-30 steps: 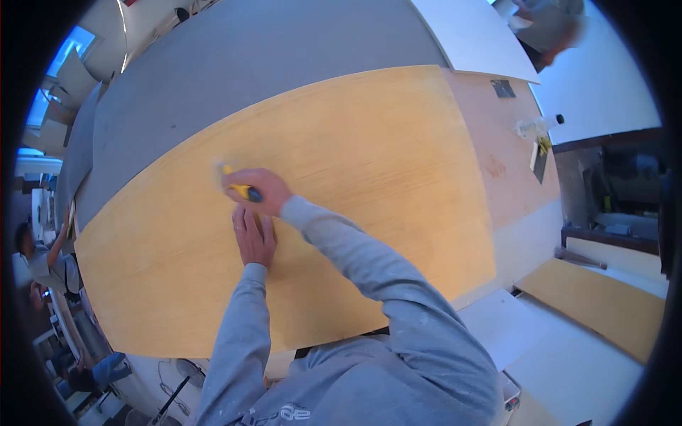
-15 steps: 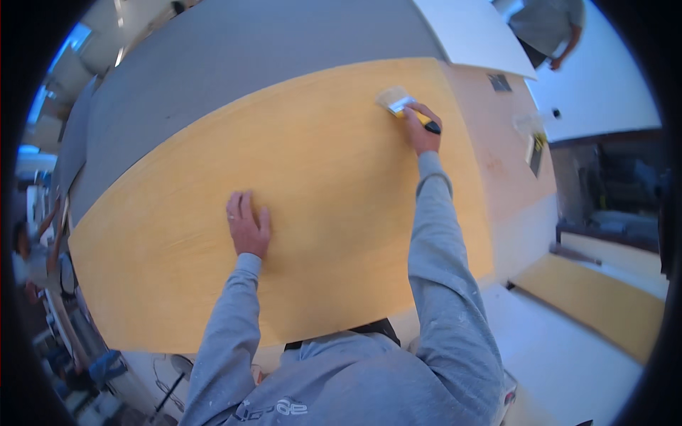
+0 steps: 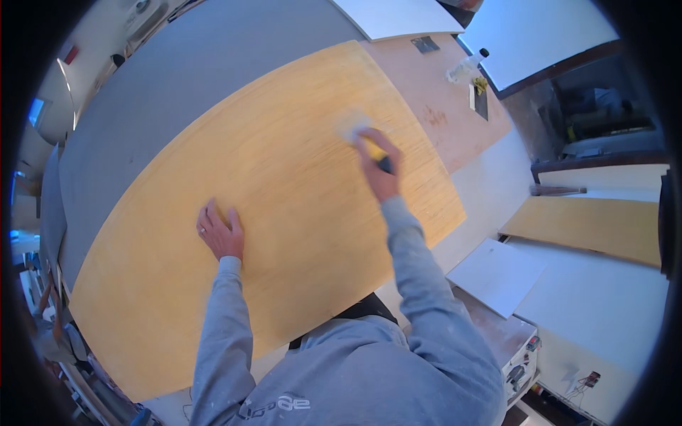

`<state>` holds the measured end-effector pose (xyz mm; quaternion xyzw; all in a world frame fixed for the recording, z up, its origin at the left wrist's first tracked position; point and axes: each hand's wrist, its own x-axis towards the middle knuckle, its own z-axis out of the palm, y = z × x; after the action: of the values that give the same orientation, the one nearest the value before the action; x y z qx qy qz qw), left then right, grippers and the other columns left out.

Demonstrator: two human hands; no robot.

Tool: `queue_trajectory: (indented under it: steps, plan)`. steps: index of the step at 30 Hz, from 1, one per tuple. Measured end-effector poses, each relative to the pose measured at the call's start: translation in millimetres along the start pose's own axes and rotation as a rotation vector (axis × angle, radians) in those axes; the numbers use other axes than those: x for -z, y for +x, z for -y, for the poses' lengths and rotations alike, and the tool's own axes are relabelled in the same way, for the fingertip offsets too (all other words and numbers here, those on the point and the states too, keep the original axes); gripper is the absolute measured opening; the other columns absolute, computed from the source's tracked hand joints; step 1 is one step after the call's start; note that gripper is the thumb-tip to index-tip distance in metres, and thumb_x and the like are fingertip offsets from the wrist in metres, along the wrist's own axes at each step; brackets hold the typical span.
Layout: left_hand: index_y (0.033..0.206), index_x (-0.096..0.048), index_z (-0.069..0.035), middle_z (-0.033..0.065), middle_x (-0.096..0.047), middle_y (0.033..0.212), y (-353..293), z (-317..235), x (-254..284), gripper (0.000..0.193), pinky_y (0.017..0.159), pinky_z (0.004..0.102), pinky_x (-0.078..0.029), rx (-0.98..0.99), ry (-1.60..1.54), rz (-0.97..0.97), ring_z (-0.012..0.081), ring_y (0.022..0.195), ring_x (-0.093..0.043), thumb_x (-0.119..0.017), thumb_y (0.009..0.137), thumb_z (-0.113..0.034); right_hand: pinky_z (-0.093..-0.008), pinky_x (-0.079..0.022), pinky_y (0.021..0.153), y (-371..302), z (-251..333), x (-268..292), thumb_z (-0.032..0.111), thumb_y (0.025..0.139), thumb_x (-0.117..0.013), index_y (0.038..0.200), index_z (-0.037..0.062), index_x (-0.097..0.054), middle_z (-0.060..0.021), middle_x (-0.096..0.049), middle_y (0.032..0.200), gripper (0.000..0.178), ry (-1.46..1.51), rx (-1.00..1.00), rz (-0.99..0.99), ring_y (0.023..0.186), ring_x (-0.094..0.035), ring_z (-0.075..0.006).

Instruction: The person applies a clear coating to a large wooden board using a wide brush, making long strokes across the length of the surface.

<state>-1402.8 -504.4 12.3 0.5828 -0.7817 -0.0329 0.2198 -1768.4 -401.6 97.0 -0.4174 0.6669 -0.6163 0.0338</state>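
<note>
A large yellowish wooden panel [image 3: 298,263] lies flat in front of me. My right hand [image 3: 381,167] grips a flat paintbrush [image 3: 372,147] with a yellow and black handle. The brush's pale bristles are smeared by motion over the right part of the panel, so I cannot tell whether they touch it. Resting on the panel's left part is my left hand [image 3: 222,231], fingers spread, a ring on one of them, holding nothing.
Beyond the panel spreads a grey surface [image 3: 192,78]. At the far right are a white board [image 3: 401,15], a clear bottle with a dark cap [image 3: 465,65] and a dark flat piece [image 3: 479,103]. Another wooden board [image 3: 590,228] lies to the right, near a white square panel [image 3: 497,275].
My right hand with the paintbrush has come nearer and to the left. My view has turned, so the panel appears tilted; my left hand stays spread on it.
</note>
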Motion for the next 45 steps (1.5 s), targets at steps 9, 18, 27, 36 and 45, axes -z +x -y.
queue_trajectory:
  steps: [9, 18, 27, 36, 45]
  plan:
    - [0.145, -0.048, -0.001, 0.0232, -0.046, 0.148, 10.1, -12.3, -5.5, 0.059, 0.115, 0.0517, -0.032, -0.123, -0.088, 0.045, 0.0408, 0.138, -0.041, -0.064, 0.097, -0.031, -0.0411, -0.057, 0.079, 17.9, -12.2, -214.3, 0.03, 0.085, -0.074, 0.102, 0.0165, -0.077, -0.0113, -0.076, 0.095, 0.021, 0.035, -0.056, 0.594, 0.089, -0.072, -0.0325]
    - [0.145, -0.048, 0.0, 0.0244, -0.048, 0.147, 11.6, -8.2, -6.1, 0.059, 0.115, 0.0509, -0.032, -0.128, -0.026, 0.047, 0.0406, 0.138, -0.042, -0.063, 0.098, -0.032, -0.0293, -0.052, 0.09, -65.5, -57.7, 134.4, 0.011, 0.091, -0.074, 0.1, 0.0011, -0.075, -0.0072, -0.076, 0.098, 0.013, -0.161, -0.324, 0.033, 0.096, -0.069, -0.0135]
    - [0.148, -0.045, -0.001, 0.0246, -0.042, 0.15, 18.0, -73.3, -23.6, 0.067, 0.119, 0.0551, -0.027, -0.226, -0.292, 0.112, 0.0436, 0.141, -0.036, -0.068, 0.093, -0.031, -0.0317, -0.055, 0.086, 6.0, -11.2, 72.9, 0.003, 0.092, -0.072, 0.103, -0.0001, -0.073, -0.0112, -0.076, 0.1, 0.012, -0.127, -0.1, 0.165, 0.096, -0.072, -0.0211]
    - [0.147, -0.045, 0.0, 0.0229, -0.041, 0.151, 23.0, -84.7, -17.0, 0.066, 0.124, 0.0562, -0.02, -0.156, -0.172, 0.238, 0.0405, 0.148, -0.031, -0.067, 0.093, -0.03, -0.0301, -0.054, 0.088, 145.1, -119.4, -147.7, 0.016, 0.089, -0.076, 0.096, 0.0076, -0.077, -0.0036, -0.077, 0.097, 0.011, 0.248, -0.047, 0.644, 0.096, -0.071, -0.0142]
    - [0.146, -0.048, -0.001, 0.0224, -0.042, 0.151, 17.3, -84.4, -22.7, 0.064, 0.124, 0.0564, -0.021, -0.168, -0.188, 0.23, 0.0407, 0.146, -0.036, -0.067, 0.092, -0.028, -0.0326, -0.053, 0.088, 252.6, -199.6, -69.3, 0.03, 0.083, -0.073, 0.095, 0.0093, -0.078, -0.008, -0.077, 0.097, 0.025, -0.08, -0.238, 0.147, 0.093, -0.069, -0.0192]
